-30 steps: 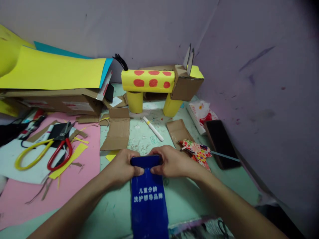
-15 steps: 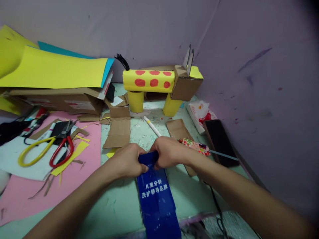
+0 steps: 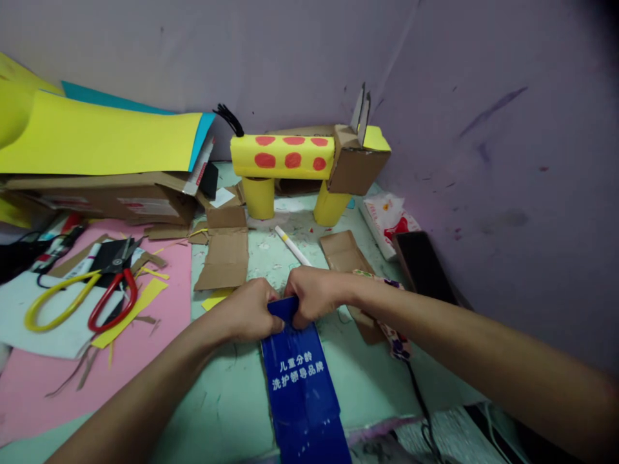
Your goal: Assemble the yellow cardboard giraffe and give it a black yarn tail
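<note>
The blue carton (image 3: 300, 386) bore two lines of white Chinese print: 儿童分龄 above 洗护领导品牌. Red print on the tissue packet (image 3: 389, 216) and the cardboard box (image 3: 120, 200) label was too small to read.

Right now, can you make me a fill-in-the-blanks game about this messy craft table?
The left hand and the right hand grip the far end of a ____ box.
The scissors have one yellow handle and one ____ handle.
The cardboard animal has a ____ body with red spots.
Missing words: blue, red, yellow.
</note>
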A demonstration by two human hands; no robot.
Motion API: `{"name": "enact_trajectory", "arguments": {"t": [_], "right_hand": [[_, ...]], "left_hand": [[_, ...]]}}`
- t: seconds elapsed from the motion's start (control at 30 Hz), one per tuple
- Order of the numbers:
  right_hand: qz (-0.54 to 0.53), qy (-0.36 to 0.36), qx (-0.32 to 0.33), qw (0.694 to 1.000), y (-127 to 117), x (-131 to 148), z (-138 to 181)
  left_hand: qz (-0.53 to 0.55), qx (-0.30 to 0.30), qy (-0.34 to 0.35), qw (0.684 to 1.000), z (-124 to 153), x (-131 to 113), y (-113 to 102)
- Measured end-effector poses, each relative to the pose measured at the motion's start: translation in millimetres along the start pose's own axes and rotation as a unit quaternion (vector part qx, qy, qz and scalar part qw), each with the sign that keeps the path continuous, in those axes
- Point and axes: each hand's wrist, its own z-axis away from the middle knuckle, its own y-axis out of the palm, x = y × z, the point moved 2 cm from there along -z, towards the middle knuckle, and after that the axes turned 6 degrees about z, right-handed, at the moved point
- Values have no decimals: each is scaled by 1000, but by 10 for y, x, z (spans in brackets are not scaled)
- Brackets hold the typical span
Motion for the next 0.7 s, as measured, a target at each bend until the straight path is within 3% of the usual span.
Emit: {"name": "enact_trajectory", "arguments": {"t": [0.23,0.33,0.43,0.53,0.6,0.7], "right_hand": [[104,-4,-100,989,111,69,62],[178,3,-134,975,221,118,153],[229,-56,-156,959,367,152,235],[263,-115,-177,942,474,140,278],[271,-124,-186,936,488,107,287],[279,-132,-198,931,431,60,298]], "left_hand": [[-78,-58,51,994,83,-18,71],[-146,-85,119,978,175,20,182],[-293,-169,223,914,282,67,368],[-377,-240,279,850,364,109,515],[-368,-234,262,861,387,130,522],[-270,-193,160,929,397,148,413]]}}
